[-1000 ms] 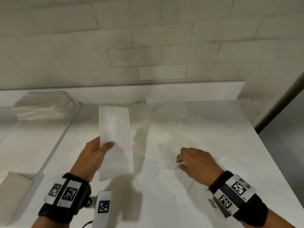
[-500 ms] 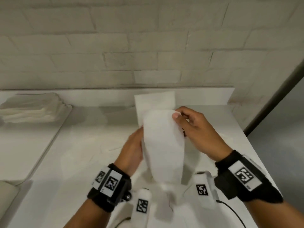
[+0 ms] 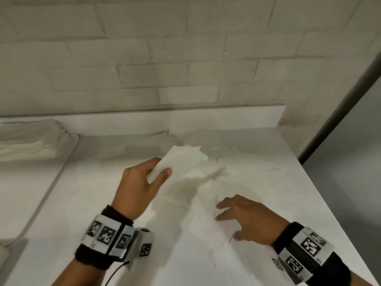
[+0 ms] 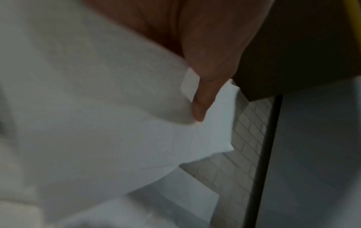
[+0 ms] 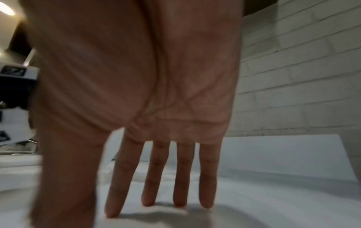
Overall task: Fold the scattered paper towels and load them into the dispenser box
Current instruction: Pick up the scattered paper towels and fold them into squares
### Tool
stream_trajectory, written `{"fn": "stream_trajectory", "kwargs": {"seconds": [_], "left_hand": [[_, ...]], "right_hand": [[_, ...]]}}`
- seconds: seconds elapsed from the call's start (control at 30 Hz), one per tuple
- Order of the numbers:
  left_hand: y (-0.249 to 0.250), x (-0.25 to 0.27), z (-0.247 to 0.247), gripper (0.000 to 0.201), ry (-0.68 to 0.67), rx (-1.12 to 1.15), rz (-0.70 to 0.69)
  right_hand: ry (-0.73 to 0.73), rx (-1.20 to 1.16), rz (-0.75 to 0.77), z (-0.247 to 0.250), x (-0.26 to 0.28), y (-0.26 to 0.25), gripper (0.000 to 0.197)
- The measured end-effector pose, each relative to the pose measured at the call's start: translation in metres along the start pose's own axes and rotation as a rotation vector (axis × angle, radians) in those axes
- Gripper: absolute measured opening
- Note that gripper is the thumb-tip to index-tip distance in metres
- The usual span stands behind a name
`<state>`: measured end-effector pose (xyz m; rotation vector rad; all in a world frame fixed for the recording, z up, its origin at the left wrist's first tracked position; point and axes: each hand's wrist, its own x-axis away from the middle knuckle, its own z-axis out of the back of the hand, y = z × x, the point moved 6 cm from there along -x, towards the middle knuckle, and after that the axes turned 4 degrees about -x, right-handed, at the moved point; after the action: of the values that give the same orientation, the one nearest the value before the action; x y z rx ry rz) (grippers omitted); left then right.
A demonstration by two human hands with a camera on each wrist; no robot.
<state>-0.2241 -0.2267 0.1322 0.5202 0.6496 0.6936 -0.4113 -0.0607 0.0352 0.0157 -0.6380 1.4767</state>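
Note:
My left hand [image 3: 158,172] pinches a white paper towel [image 3: 185,162] by its edge, thumb on top, holding it above the white counter [image 3: 288,203]. In the left wrist view the thumb [image 4: 203,98] presses on the towel [image 4: 97,123], which fills most of the picture. My right hand [image 3: 228,213] hovers low over loose paper towels [image 3: 206,234] lying on the counter, fingers spread and straight. Seen from the right wrist, the straight fingers [image 5: 162,185] reach down to the white sheets [image 5: 254,208]. More scattered towels [image 3: 237,157] lie near the back edge.
A stack of folded towels [image 3: 31,141] sits at the back left on a lower white surface [image 3: 24,193]. A white brick wall [image 3: 185,58] rises behind the counter. The counter's right edge [image 3: 329,213] drops off to a grey floor and a dark vertical post [image 3: 340,104].
Half a second ago both hands held one towel upright. Now the right hand has let go and dropped to the sheets on the counter; the left hand keeps the towel, lowered and tilted.

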Motion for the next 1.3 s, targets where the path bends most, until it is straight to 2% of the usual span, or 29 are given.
{"fn": "stream_trajectory", "kwargs": {"seconds": [0.07, 0.17, 0.23, 0.3, 0.4, 0.47, 0.57, 0.63, 0.73, 0.8, 0.87, 0.93, 1.0, 1.07, 1.1, 1.17, 1.2, 1.3], "left_hand": [[0.006, -0.002, 0.010, 0.011, -0.045, 0.006, -0.059], [0.011, -0.002, 0.020, 0.020, -0.130, 0.051, -0.066], [0.009, -0.001, 0.026, 0.020, -0.148, 0.139, -0.009], [0.003, 0.001, 0.030, 0.023, -0.123, 0.332, 0.089], [-0.006, 0.004, 0.036, 0.018, -0.051, 0.732, 0.183], [-0.013, 0.007, 0.032, 0.026, -0.064, 1.000, 0.194], [-0.014, 0.009, -0.002, 0.055, -0.187, 1.213, 0.265], [-0.008, 0.016, -0.031, 0.062, -0.198, 1.193, 0.398], [0.014, 0.031, -0.063, 0.041, -0.191, 1.131, 0.602], [0.019, 0.036, -0.072, 0.031, -0.135, 1.087, 0.669], [0.021, 0.037, -0.070, 0.026, -0.049, 1.030, 0.676], [0.022, 0.039, -0.066, 0.026, 0.023, 0.881, 0.624], [0.025, 0.042, -0.063, 0.042, 0.038, 0.748, 0.563], [0.019, 0.047, -0.064, 0.057, -0.014, 0.753, 0.597], [0.018, 0.050, -0.066, 0.058, -0.084, 0.794, 0.630], [0.016, 0.056, -0.070, 0.041, -0.301, 0.825, 0.661], [0.013, 0.060, -0.071, 0.032, -0.359, 0.783, 0.651], [0.005, 0.065, -0.065, 0.025, -0.285, 0.546, 0.529]], "right_hand": [[0.074, 0.034, 0.011, 0.004, 0.000, -0.001, 0.047], [0.137, 0.032, 0.037, 0.012, -0.001, -0.003, 0.032], [0.132, -0.006, 0.046, 0.013, -0.001, -0.001, 0.030], [0.201, -0.115, 0.053, 0.021, 0.000, 0.001, 0.026], [0.510, -0.567, 0.034, 0.053, 0.010, 0.006, 0.015], [0.678, -0.924, 0.039, 0.075, 0.018, 0.005, 0.008], [0.730, -1.261, 0.063, 0.090, 0.020, -0.009, 0.013], [0.694, -1.372, 0.066, 0.089, 0.015, -0.024, 0.018], [0.610, -1.505, 0.079, 0.076, 0.005, -0.043, 0.030], [0.562, -1.598, 0.085, 0.066, 0.004, -0.050, 0.037], [0.553, -1.605, 0.089, 0.054, 0.006, -0.055, 0.033], [0.609, -1.522, 0.042, 0.042, 0.007, -0.056, 0.031], [0.665, -1.466, -0.005, 0.034, 0.007, -0.056, 0.037], [0.677, -1.455, -0.005, 0.031, 0.007, -0.056, 0.039], [0.668, -1.442, 0.001, 0.031, 0.007, -0.057, 0.040], [0.640, -1.382, 0.016, 0.029, 0.008, -0.058, 0.044], [0.615, -1.346, 0.016, 0.027, 0.007, -0.059, 0.046], [0.454, -1.266, -0.006, 0.013, 0.000, -0.067, 0.046]]}}
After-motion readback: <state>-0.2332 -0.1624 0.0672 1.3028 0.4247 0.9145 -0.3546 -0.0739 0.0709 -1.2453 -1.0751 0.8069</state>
